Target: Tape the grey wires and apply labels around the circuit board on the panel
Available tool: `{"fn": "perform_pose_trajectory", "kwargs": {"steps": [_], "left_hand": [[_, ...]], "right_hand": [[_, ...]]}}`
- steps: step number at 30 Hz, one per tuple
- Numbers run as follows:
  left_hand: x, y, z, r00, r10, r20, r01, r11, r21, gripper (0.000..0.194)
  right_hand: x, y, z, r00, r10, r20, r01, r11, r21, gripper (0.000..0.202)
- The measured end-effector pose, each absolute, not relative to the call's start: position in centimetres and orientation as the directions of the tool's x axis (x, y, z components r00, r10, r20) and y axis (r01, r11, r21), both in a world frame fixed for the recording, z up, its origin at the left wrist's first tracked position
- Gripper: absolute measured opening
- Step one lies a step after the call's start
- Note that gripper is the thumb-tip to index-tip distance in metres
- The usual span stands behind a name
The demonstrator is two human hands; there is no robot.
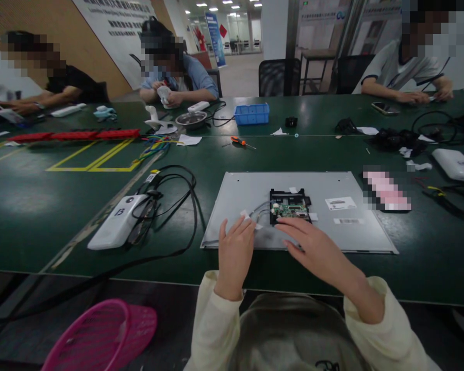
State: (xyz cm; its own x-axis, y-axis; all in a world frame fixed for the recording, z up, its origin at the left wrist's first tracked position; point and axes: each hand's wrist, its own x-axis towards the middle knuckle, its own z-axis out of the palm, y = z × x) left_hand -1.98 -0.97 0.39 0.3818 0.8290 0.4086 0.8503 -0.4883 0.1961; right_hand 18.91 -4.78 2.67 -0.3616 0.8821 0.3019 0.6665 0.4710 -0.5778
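A flat grey metal panel [309,180], like the back of a display, lies on the green table before me. Near its middle sits a green circuit board [292,210] in a black frame, with thin grey wires [259,208] running out to the left. My left hand [236,252] rests on the panel's left part, fingers stretched out beside a piece of white tape [247,215] and the wires. At the board's lower edge is my right hand [319,250], its fingers extended and thumb apart, nothing visible in it. Whether its fingertips touch the board I cannot tell.
Left of the panel lies a white power bank [118,221] with looping black cables [195,221]. A pink phone [387,190] is on the right. Farther back are an orange screwdriver [243,142], a blue basket [252,114] and a metal bowl [192,120]. Several people sit across the table.
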Motion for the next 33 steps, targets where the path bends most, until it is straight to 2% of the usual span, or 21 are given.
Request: {"fn": "perform_pose_trajectory", "kwargs": {"steps": [4, 11, 20, 28, 33], "left_hand": [[-1.7, -1.5, 0.6, 0.390, 0.841, 0.375, 0.864, -0.475, 0.166, 0.032], [-1.4, -2.1, 0.2, 0.361, 0.877, 0.316, 0.877, -0.435, 0.203, 0.033], [-1.2, -1.6, 0.0, 0.295, 0.906, 0.303, 0.886, -0.378, 0.270, 0.029], [-1.0, -1.3, -0.4, 0.219, 0.909, 0.354, 0.903, -0.326, 0.280, 0.033], [-1.0, -1.5, -0.7, 0.197, 0.923, 0.331, 0.918, -0.292, 0.267, 0.031]], "right_hand": [[15.3, -5.1, 1.9, -0.409, 0.850, 0.333, 0.681, 0.527, -0.508, 0.055], [13.1, -4.7, 0.1, -0.393, 0.825, 0.405, 0.744, 0.544, -0.387, 0.050], [12.8, -4.9, -0.8, -0.348, 0.837, 0.422, 0.762, 0.515, -0.392, 0.033], [12.8, -5.2, -1.3, -0.370, 0.842, 0.393, 0.743, 0.522, -0.418, 0.042], [13.0, -5.4, -1.2, -0.378, 0.847, 0.374, 0.739, 0.520, -0.429, 0.046]]}}
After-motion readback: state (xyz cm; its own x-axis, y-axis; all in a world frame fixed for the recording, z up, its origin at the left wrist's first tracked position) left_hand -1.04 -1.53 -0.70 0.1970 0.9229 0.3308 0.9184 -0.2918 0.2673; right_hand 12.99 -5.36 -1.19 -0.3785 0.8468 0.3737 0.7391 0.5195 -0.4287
